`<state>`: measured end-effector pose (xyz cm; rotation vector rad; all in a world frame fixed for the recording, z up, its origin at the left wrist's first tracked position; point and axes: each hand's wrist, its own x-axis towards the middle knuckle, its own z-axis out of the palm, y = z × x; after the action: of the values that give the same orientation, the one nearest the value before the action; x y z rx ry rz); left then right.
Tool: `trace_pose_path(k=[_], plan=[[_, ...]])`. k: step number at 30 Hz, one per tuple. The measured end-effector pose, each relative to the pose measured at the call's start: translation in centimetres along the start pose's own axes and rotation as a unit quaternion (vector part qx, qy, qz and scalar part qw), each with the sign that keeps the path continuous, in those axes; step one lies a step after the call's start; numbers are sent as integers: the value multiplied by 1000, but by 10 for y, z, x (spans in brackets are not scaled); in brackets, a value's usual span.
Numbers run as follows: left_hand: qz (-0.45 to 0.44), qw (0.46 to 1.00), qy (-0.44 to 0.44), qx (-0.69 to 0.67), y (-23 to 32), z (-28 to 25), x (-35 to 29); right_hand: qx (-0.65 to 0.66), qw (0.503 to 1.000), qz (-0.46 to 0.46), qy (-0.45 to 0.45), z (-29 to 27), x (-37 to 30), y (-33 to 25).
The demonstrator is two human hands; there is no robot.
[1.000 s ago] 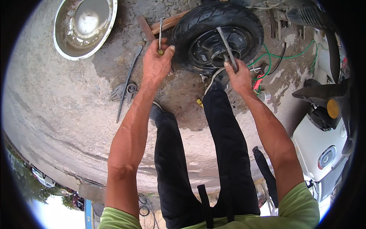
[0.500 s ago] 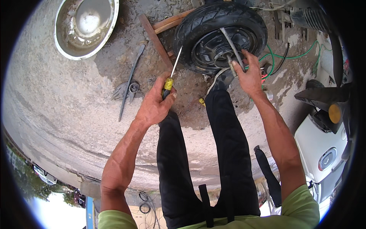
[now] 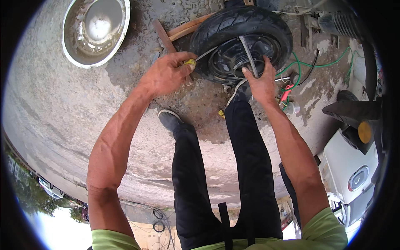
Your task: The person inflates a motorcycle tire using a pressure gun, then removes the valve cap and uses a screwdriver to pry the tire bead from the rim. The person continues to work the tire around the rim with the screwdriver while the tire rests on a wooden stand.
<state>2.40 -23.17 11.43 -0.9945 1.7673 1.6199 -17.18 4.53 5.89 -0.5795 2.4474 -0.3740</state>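
Note:
A black scooter tyre (image 3: 241, 21) on its dark wheel rim (image 3: 225, 62) lies tilted on the wet ground in front of me. My left hand (image 3: 166, 75) is closed round the yellow and black handle of a screwdriver (image 3: 207, 53). The screwdriver's tip meets the left side of the tyre, by the rim edge. My right hand (image 3: 262, 85) grips the near end of a flat metal tyre lever (image 3: 247, 49). The lever lies across the wheel, its far end at the tyre's inner edge. My right shoe is close against the wheel's near side.
A round metal basin (image 3: 92, 65) of murky water stands at far left. Wooden bars (image 3: 189, 30) lie beside the tyre. Right of the wheel are a green hose (image 3: 298, 68) and a red-handled tool (image 3: 286, 92). A white scooter (image 3: 352, 164) stands at right; a yellow object (image 3: 221, 113) lies near my shoe.
My left hand has moved up and forward, bringing the screwdriver from beside the tyre onto its rim edge. My right hand has shifted slightly left along with the tyre lever's near end.

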Motion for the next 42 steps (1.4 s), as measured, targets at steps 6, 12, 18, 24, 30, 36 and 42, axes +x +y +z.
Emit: trace_pose_path(k=[6, 12, 18, 24, 30, 36, 42], plan=[[-91, 986, -116, -81, 34, -44, 28, 4, 999, -1, -45, -7, 0, -10], [66, 984, 159, 36, 10, 61, -1, -9, 999, -8, -49, -7, 1, -10], [-36, 987, 124, -98, 14, 67, -1, -15, 997, 12, -70, -9, 2, -8], [-93, 994, 30, -42, 47, 27, 18, -13, 998, 9, -59, -12, 2, -14], [-172, 959, -38, -223, 51, 26, 14, -29, 998, 16, -62, -6, 1, -5], [-215, 948, -70, -225, 78, 15, 15, 13, 999, 2, -50, -5, 8, 4], [-304, 808, -44, -502, 74, 57, 5, 26, 998, 21, -60, -4, 7, 0]])
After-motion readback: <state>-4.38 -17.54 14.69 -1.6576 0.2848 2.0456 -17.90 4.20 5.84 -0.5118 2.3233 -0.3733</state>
